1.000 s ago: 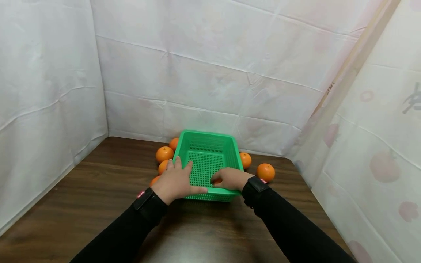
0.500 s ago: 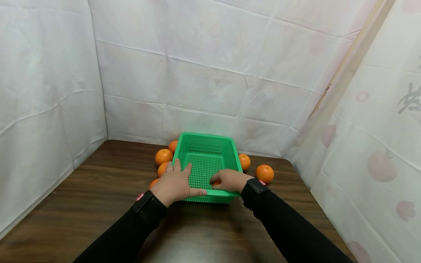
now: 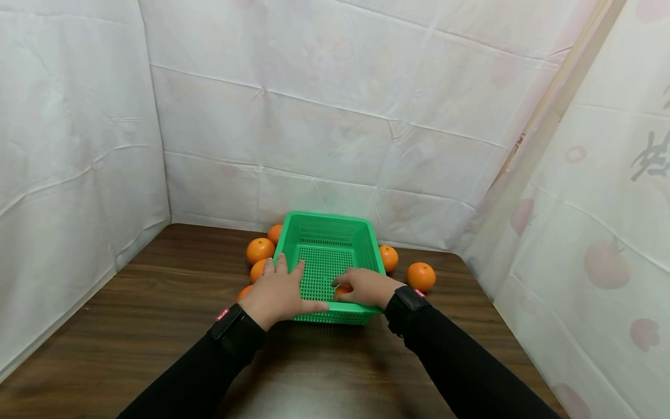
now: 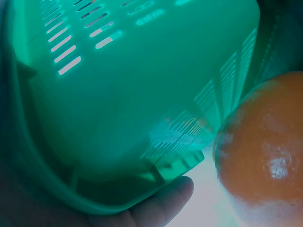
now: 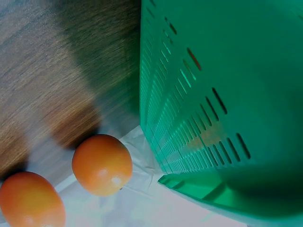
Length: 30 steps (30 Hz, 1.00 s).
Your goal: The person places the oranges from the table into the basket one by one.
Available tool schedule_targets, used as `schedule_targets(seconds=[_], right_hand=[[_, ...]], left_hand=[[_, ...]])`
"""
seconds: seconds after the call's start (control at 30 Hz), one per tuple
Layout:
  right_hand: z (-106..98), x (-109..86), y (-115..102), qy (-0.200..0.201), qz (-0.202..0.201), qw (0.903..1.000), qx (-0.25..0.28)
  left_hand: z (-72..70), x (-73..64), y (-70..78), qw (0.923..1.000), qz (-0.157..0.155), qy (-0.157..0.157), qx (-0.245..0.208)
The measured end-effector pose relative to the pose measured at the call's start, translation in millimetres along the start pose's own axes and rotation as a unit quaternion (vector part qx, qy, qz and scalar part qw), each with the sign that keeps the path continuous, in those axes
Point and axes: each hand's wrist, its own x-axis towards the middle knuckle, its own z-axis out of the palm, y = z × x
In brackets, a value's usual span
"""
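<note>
A green plastic basket [image 3: 327,262] with slotted walls stands on the table near the back curtain. My left hand [image 3: 274,293] rests at its front left corner, fingers spread and the thumb lying along the front rim. In the left wrist view a fingertip [image 4: 176,191] touches the rim. My right hand [image 3: 366,287] reaches over the front right corner, with its fingers and thumb curved round an orange [image 3: 342,290] low inside the basket. The right wrist view shows the basket's outer wall [image 5: 189,127] but not the right fingers.
Several oranges [image 3: 260,250] line the basket's left side, partly hidden by the left hand. On the right are a near orange [image 3: 389,258] and another orange [image 3: 421,276]. White curtains [image 3: 324,116] enclose the brown wooden table [image 3: 173,326] at the back and both sides.
The right fingers have lifted and spread slightly, so more of the orange in the basket shows. The left hand and basket keep their places; the head view has shifted a little.
</note>
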Motion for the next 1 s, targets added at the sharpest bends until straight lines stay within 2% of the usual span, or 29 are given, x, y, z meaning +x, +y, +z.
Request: schedule_targets(seconds=[0.13,0.37,0.6,0.7,0.8,1.0], right_hand=[[0.9,-5.5,1.1,0.035,-0.006,0.9994,0.001],[4.5,-17.8,11.6,0.130,-0.012,0.9915,-0.008],[6.7,-30.2,19.1,0.169,0.019,0.9854,-0.001],[9.4,-33.2,21.2,0.189,0.019,0.9818,0.010],[13.1,-35.8,22.9,0.218,0.018,0.9753,0.029],[21.7,-41.7,26.1,0.282,0.032,0.9564,0.067]], left_hand=[[0.5,0.8,-0.1,1.0000,0.001,0.000,0.003],[0.7,2.7,-0.8,1.0000,0.000,0.001,0.002],[1.2,4.9,-3.5,1.0000,0.003,0.001,0.006],[1.1,5.3,-3.9,1.0000,0.001,0.002,0.006],[1.3,5.6,-3.6,1.0000,0.001,0.003,0.007],[3.1,4.4,-3.5,1.0000,0.002,0.004,0.002]])
